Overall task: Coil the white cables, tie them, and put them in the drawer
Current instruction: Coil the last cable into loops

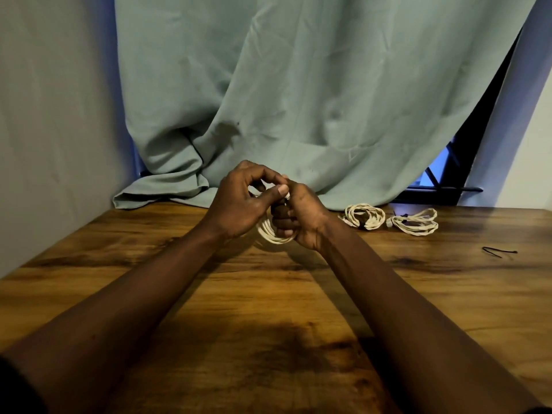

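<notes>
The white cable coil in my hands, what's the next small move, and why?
Probably hold the coil in the left hand and send the right hand to the black tie lying on the table at the right. Both hands grip the coil, no tie shows on it, and two other coils seem already tied.

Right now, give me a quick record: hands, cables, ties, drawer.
left hand: pinches the top of the held coil
right hand: grips the held coil, fingers curled round it
held coil: white, between both hands
second coil: on table, right of hands
third coil: on table, further right, apart from second
loose tie: black, on table, far right
drawer: not in view
</notes>
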